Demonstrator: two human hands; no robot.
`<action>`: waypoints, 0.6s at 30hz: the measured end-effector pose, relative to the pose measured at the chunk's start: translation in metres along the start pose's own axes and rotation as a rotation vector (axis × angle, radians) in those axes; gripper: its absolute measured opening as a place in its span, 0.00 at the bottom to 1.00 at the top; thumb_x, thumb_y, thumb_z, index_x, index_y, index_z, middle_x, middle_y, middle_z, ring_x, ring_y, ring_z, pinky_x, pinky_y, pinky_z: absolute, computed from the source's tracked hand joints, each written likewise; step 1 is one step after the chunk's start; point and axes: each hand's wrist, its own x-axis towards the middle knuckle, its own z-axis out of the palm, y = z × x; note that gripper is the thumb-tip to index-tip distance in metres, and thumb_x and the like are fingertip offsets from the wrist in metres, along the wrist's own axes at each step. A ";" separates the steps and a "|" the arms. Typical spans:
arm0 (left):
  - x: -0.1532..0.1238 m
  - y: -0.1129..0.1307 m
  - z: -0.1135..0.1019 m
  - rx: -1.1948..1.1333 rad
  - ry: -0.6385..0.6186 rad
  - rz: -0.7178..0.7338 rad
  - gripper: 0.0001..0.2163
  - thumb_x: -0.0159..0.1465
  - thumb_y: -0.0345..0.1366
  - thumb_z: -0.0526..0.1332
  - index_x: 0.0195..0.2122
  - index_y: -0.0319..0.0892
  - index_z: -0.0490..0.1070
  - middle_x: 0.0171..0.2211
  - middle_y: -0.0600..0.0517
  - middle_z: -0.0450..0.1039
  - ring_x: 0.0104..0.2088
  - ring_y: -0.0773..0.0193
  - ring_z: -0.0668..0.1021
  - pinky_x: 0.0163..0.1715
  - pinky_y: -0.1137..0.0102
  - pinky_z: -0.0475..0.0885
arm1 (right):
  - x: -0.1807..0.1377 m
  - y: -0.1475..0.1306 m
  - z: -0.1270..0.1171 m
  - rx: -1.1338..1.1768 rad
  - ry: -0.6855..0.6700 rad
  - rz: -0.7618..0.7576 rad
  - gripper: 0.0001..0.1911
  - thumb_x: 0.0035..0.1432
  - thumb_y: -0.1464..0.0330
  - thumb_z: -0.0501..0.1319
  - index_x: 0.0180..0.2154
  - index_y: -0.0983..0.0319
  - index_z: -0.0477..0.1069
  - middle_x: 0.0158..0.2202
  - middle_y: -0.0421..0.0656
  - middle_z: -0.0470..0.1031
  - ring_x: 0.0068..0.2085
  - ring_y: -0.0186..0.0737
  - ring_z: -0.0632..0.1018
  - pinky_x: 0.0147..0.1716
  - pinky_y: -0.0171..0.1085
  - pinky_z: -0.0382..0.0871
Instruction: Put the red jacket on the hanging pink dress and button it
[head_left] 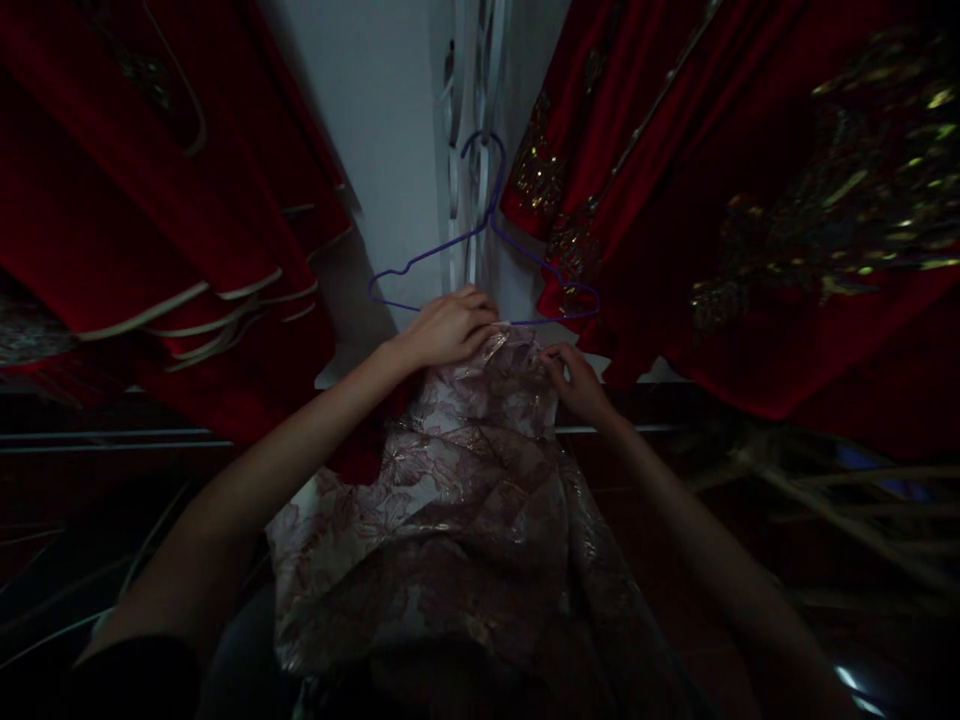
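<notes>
A purple wire hanger (442, 248) hangs by its hook from a pale metal strip in the middle of the view. Below it drapes a pale pink floral garment (480, 470) with shiny metallic threads, its gathered top edge at the hanger's lower bar. My left hand (457, 325) is closed over that bar and the garment's top, its fingers curled. On the right of the same edge, my right hand (574, 380) pinches the cloth between thumb and fingers. The garment's lower part falls towards me into shadow.
Red garments (187, 220) with pale trim hang at left. More red garments (675, 250) with gold sequins hang at right. Behind the hanger is a pale wall (375, 130) with a vertical slotted strip (454, 170). The light is dim, and the lower right is blurred.
</notes>
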 end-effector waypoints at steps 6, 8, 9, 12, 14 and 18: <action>-0.006 0.017 0.086 0.191 -0.029 -0.134 0.11 0.61 0.38 0.58 0.37 0.36 0.77 0.56 0.38 0.64 0.56 0.47 0.66 0.58 0.53 0.59 | -0.003 -0.029 -0.008 0.057 0.000 0.058 0.12 0.64 0.58 0.51 0.39 0.58 0.65 0.36 0.42 0.73 0.37 0.39 0.74 0.39 0.38 0.67; -0.015 0.027 0.099 0.245 0.043 -0.248 0.11 0.61 0.38 0.58 0.38 0.36 0.76 0.52 0.37 0.66 0.53 0.47 0.67 0.56 0.52 0.60 | -0.008 -0.022 -0.013 0.035 0.075 0.108 0.12 0.64 0.57 0.52 0.39 0.58 0.65 0.35 0.42 0.73 0.36 0.40 0.75 0.39 0.39 0.67; -0.019 0.033 0.101 0.258 0.080 -0.286 0.11 0.62 0.38 0.57 0.38 0.36 0.75 0.49 0.38 0.68 0.52 0.48 0.68 0.55 0.53 0.61 | -0.009 -0.017 -0.017 0.034 0.132 0.134 0.13 0.64 0.57 0.52 0.39 0.58 0.65 0.34 0.42 0.74 0.35 0.40 0.75 0.39 0.39 0.68; -0.029 0.055 0.092 0.251 0.177 -0.338 0.11 0.65 0.38 0.54 0.38 0.38 0.74 0.43 0.41 0.70 0.47 0.51 0.70 0.53 0.55 0.63 | -0.012 -0.001 -0.034 0.052 0.357 0.193 0.14 0.62 0.55 0.53 0.39 0.59 0.65 0.34 0.44 0.74 0.36 0.41 0.76 0.38 0.41 0.69; -0.035 0.071 0.084 0.225 0.243 -0.366 0.11 0.66 0.37 0.53 0.39 0.39 0.73 0.42 0.42 0.70 0.47 0.53 0.70 0.54 0.55 0.62 | -0.012 0.003 -0.047 0.042 0.506 0.202 0.15 0.62 0.55 0.54 0.38 0.59 0.66 0.34 0.45 0.74 0.35 0.41 0.76 0.37 0.42 0.69; -0.047 0.089 0.071 0.194 0.328 -0.416 0.10 0.66 0.36 0.53 0.38 0.39 0.73 0.44 0.43 0.71 0.47 0.53 0.69 0.55 0.56 0.61 | -0.010 -0.003 -0.065 -0.014 0.620 0.169 0.16 0.61 0.54 0.53 0.37 0.60 0.66 0.34 0.46 0.73 0.35 0.42 0.75 0.36 0.43 0.69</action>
